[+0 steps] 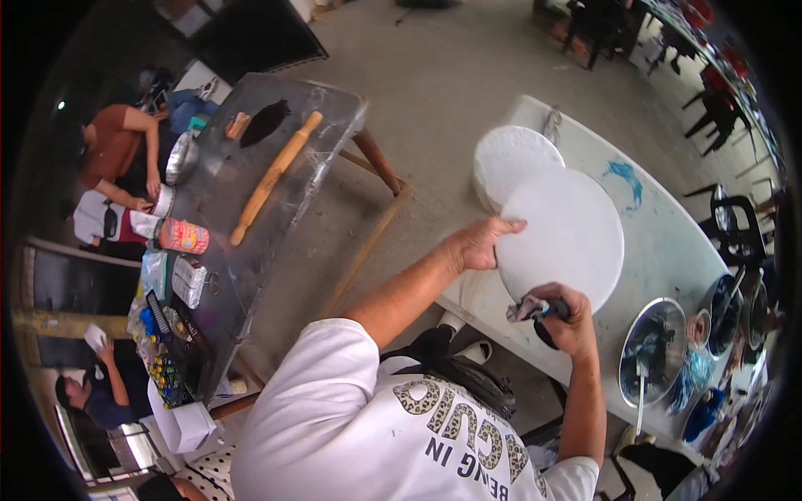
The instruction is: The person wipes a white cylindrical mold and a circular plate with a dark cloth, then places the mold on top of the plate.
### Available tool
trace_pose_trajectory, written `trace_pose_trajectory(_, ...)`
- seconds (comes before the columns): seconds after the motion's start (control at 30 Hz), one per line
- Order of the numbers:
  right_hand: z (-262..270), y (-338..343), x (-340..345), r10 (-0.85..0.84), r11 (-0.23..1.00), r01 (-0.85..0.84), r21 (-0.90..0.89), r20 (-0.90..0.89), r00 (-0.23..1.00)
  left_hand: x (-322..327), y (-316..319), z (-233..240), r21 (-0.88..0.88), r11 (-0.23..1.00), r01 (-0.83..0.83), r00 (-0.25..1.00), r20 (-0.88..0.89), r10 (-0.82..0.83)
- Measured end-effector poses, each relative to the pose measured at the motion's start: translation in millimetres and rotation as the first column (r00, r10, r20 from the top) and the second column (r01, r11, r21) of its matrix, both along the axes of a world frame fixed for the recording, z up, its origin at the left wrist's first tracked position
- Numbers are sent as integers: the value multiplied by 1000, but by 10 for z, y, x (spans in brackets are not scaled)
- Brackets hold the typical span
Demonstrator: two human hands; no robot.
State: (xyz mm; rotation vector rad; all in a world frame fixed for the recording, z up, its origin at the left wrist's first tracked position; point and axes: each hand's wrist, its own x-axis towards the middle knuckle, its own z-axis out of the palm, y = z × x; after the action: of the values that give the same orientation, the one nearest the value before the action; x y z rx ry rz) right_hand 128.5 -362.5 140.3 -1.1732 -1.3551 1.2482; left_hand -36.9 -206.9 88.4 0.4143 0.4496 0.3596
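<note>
A thin white round board is held up over the white table. My left hand grips its left edge, with the thumb lying on the upper face. My right hand is closed on a crumpled, stained cloth at the board's near rim; whether it also bears on the board, I cannot tell. Behind the board, partly covered by it, stands a thick white round block, likely foam or a cake dummy, on the table.
Metal bowl with dark blue residue and a spatula stands right, near other bowls. Blue smears mark the white table. On the dark table lie a wooden rolling pin and a pink-labelled jar. Several people are at left.
</note>
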Motion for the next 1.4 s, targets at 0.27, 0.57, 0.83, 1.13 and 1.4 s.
trace_pose_trajectory(0.27,-84,553,474,-552,782,532,325,-37,833,-30,-43,264,180,980,88,996,-12,-87)
trace_pose_trajectory(0.57,-255,19,-291,49,978,-88,190,203,978,49,103,285,292,951,-100,986,-100,134)
trace_pose_trajectory(0.83,124,145,794,-477,843,448,297,29,878,-192,387,281,361,931,-46,982,-155,108)
trace_pose_trajectory(1.13,-233,39,406,-569,716,538,445,-75,819,8,232,288,150,972,-179,984,33,177)
trace_pose_trajectory(1.4,-235,98,64,-624,644,585,493,-104,774,394,-71,387,99,899,-427,894,-105,436)
